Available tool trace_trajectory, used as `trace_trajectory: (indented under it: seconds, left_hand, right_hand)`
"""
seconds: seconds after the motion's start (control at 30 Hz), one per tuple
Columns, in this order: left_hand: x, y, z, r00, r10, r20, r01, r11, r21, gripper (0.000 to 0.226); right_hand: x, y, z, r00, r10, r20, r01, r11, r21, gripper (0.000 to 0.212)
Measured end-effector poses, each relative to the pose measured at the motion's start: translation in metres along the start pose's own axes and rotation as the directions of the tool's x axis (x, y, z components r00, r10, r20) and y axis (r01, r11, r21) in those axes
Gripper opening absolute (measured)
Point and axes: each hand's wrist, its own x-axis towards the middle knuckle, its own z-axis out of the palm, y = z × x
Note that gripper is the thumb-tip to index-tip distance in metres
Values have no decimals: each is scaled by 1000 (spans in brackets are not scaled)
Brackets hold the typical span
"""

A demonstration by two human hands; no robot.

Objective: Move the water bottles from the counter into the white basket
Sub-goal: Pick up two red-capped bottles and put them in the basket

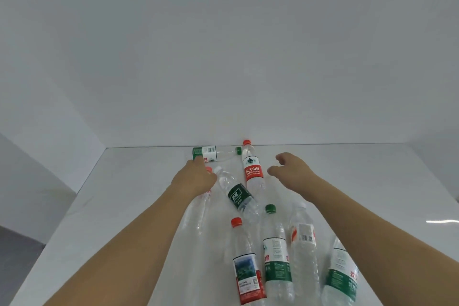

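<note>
Eight bottles [253, 171] remain on counter [347, 181], white basket unseen. Left hand [196, 179] fingers hidden, maybe touching far bottle [213, 153]; right hand [290, 169] fingers loosely curled, empty.

Two bottles are found at the back of the surface [347, 181]: one bottle on its side [216, 153] just beyond the left hand [196, 179], an upright bottle [252, 169] between left hand and right hand [293, 169]. More bottles [275, 251] are spread nearer, below and between both hands.
</note>
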Motion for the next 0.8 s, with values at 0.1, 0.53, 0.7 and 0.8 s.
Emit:
trace_trajectory:
  seconds: [0.1,0.53,0.7,0.8]
  left_hand:
    - [42,-12,34,994,-101,46,98,993,61,60]
    - [148,-67,136,969,-239,-57,242,969,43,44]
    - [158,-74,152,953,-244,-179,246,969,-8,44]
    - [162,-73,154,955,-223,-195,230,973,13,46]
  right_hand:
    - [50,8,22,999,38,33,-38,999,-23,62]
    - [217,42,142,992,102,-71,-116,964,-239,64]
    - [242,55,156,983,95,-156,-123,975,-187,62]
    - [246,61,153,984,113,-138,-130,984,-122,70]
